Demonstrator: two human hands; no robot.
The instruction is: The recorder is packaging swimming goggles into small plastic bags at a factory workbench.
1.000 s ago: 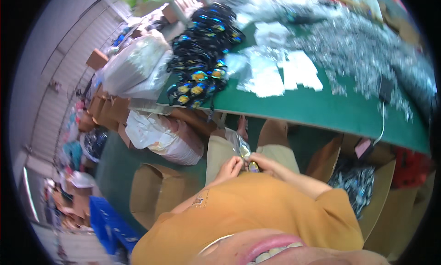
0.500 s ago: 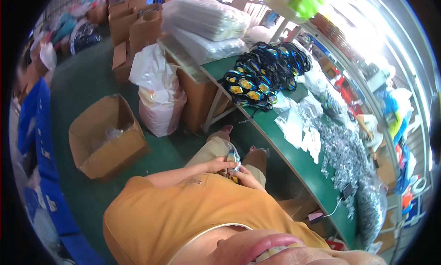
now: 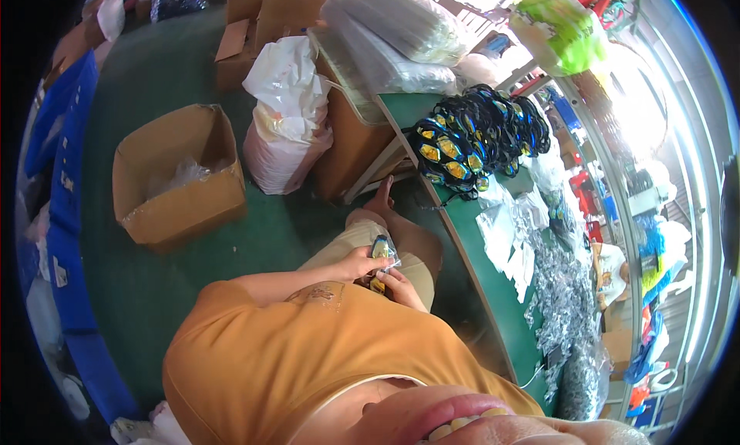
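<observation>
Over my lap, my left hand (image 3: 359, 261) and my right hand (image 3: 399, 284) are both closed on a small clear plastic bag (image 3: 383, 251) with a yellow-and-dark item inside it. The bag sticks up between my fingers, just in front of my orange shirt. A pile of similar dark and yellow items (image 3: 470, 139) lies on the green table (image 3: 493, 284) to my right. Loose clear bags (image 3: 509, 225) and a long heap of silvery packets (image 3: 569, 306) lie further along the table.
An open cardboard box (image 3: 179, 176) holding some clear plastic stands on the green floor to my left. A full white plastic sack (image 3: 287, 118) leans on a brown carton beside the table. More cartons and large clear bags stand beyond. Blue crates line the left edge.
The view has swung left, bringing the floor and the open box into sight. Both hands stay together on the small bag over my lap.
</observation>
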